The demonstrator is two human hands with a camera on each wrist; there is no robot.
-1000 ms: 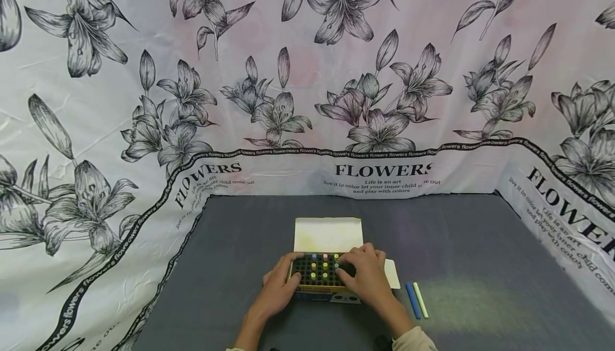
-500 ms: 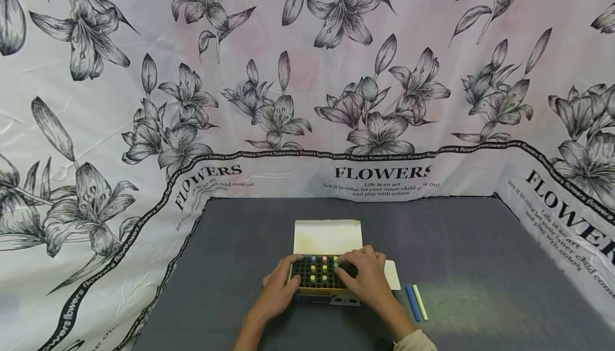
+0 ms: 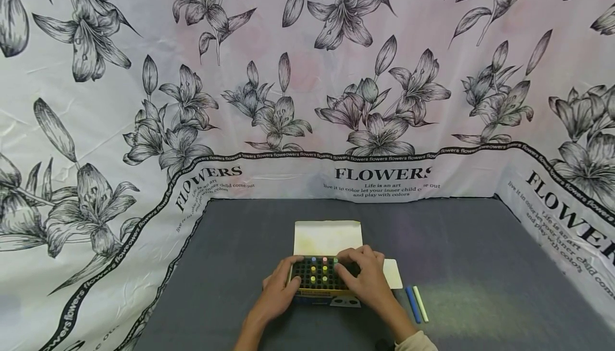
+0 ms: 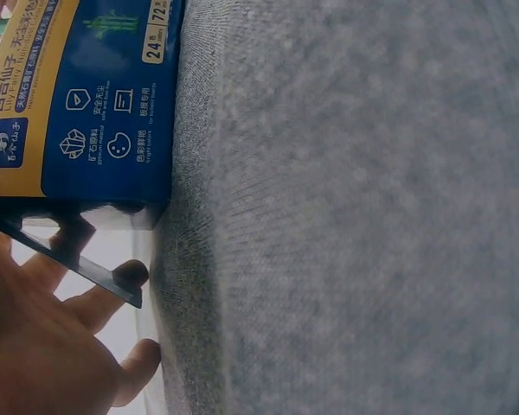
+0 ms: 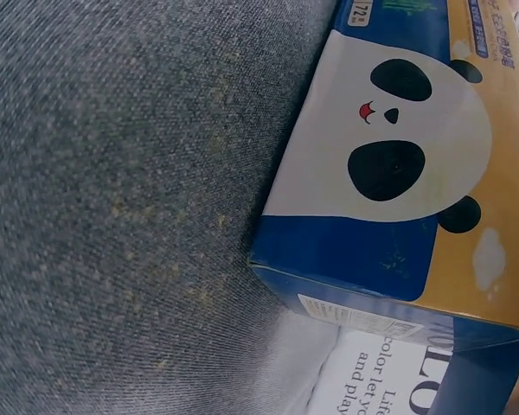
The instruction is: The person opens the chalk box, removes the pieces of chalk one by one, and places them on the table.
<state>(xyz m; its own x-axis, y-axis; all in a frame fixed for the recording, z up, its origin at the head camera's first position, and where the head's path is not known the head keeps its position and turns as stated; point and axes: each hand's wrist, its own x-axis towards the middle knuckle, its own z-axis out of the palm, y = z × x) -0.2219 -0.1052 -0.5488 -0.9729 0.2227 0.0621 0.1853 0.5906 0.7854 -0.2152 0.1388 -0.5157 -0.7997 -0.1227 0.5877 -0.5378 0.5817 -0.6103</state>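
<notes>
A blue and yellow box of chalk sticks (image 3: pixel 319 292) with a panda on its front stands on the grey cloth, lid raised. Several coloured chalk tops show in its black, holed insert. My left hand (image 3: pixel 277 288) holds the box at its left end, thumb at the front and fingers toward the back corner; in the left wrist view the fingers spread beside an end flap (image 4: pixel 95 272). Over the box's right part, my right hand (image 3: pixel 371 276) pinches a green chalk stick (image 3: pixel 336 260) between thumb and index finger. That hand hides the holes at the right end.
A blue chalk stick (image 3: pixel 413 304) and a pale yellow chalk stick (image 3: pixel 420 304) lie side by side right of the box. The white lid (image 3: pixel 328 238) stands up behind, and a white flap (image 3: pixel 392 274) sticks out right. Flower-printed fabric (image 3: pixel 269 174) encloses the table.
The green chalk has risen slightly in my right fingers and now covers the yellow top behind it. My left hand stays at the box's end. The head view has shifted slightly.
</notes>
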